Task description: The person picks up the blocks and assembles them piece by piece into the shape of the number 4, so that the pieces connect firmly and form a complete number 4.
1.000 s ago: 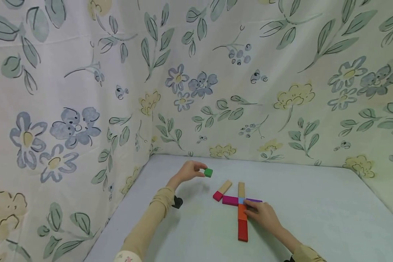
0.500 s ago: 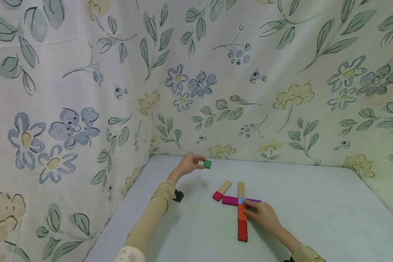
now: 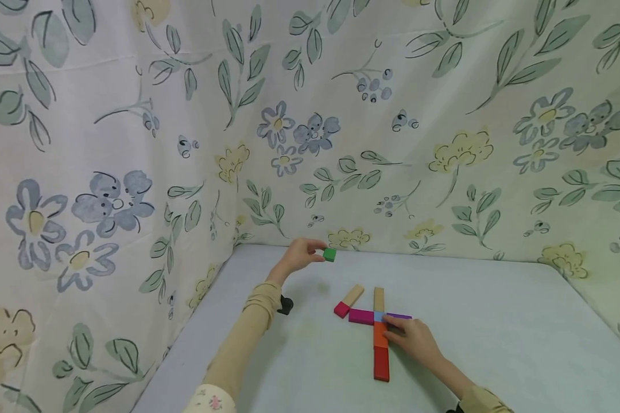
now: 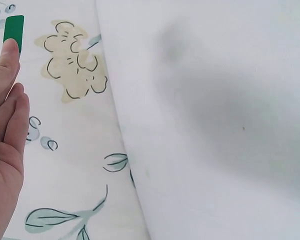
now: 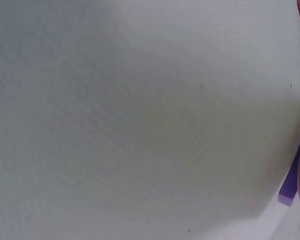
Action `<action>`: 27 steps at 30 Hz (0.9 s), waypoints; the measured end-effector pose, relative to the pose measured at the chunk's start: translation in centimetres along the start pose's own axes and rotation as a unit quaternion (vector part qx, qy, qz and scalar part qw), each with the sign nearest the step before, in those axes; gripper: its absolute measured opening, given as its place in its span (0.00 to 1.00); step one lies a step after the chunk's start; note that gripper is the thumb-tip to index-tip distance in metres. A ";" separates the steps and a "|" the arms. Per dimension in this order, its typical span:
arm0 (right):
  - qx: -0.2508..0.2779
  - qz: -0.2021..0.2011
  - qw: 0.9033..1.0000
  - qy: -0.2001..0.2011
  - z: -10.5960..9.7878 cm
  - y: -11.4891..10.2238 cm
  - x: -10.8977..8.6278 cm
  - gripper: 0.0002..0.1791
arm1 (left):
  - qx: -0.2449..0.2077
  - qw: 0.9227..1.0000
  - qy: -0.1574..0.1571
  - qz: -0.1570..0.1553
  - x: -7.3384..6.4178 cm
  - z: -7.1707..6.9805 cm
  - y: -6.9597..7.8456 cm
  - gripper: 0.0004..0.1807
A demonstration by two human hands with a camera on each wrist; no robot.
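Observation:
My left hand (image 3: pixel 298 256) pinches a small green block (image 3: pixel 329 254) between thumb and fingers, raised over the table's far left; the left wrist view shows the same green block (image 4: pixel 14 30) above the thumb. My right hand (image 3: pixel 417 341) rests at the cross-shaped row of blocks. Its fingertips touch near the light blue block (image 3: pixel 379 316) and the orange block (image 3: pixel 380 334), partly covering the purple block (image 3: pixel 403 316). A red block (image 3: pixel 381 364) continues the row toward me. On the cross's left is a magenta block (image 3: pixel 361 316); a plain wooden block (image 3: pixel 379 299) forms its far end.
Left of the cross, another plain wooden block (image 3: pixel 354 295) lies slanted, with a crimson block (image 3: pixel 342 310) at its near end. The pale table (image 3: pixel 506 332) meets a floral curtain (image 3: pixel 387 115) at the back and left. A black wrist device (image 3: pixel 286 305) sits below the left forearm.
My left hand has risen and moved slightly away toward the back curtain, the green block still pinched. My right hand and the blocks on the table stay in place.

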State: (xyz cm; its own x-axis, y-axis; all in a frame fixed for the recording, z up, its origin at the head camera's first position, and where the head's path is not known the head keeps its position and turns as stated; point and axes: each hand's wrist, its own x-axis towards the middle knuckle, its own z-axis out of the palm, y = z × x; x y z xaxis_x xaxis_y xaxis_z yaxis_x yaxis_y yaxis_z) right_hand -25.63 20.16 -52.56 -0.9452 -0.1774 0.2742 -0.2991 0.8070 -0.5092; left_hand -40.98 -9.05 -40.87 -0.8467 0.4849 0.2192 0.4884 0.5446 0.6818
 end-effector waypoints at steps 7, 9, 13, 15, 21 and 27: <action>-0.005 0.004 1.000 -0.003 0.0 0.0 0.1 0.21 | -0.008 1.000 0.005 -0.005 1.0 1.4 0.3 0.19; -0.004 0.003 1.000 -0.003 0.0 0.0 0.1 0.21 | -0.005 1.000 0.009 0.000 1.3 1.9 0.3 0.18; -0.002 0.005 1.000 -0.004 -0.1 0.0 0.1 0.21 | 0.009 1.000 0.006 0.006 1.6 3.0 0.4 0.18; -0.003 0.007 1.000 -0.004 0.0 0.0 0.1 0.21 | 0.012 1.000 0.004 0.004 1.8 3.5 0.4 0.18; -0.007 -0.001 1.000 0.000 0.0 0.1 0.0 0.21 | 0.025 1.000 0.016 0.006 2.1 4.7 0.6 0.18; -0.007 0.000 1.000 -0.003 0.1 0.2 0.0 0.22 | 0.047 0.999 0.019 0.010 2.2 5.8 0.4 0.18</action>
State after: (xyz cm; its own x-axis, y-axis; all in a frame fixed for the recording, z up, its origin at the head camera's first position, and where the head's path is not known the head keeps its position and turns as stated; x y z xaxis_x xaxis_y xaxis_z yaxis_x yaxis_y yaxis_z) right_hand -25.69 20.22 -52.77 -0.9457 -0.1808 0.2701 -0.2979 0.8145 -0.4979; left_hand -41.48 -3.80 -44.16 -0.8426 0.4716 0.2599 0.5220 0.5970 0.6091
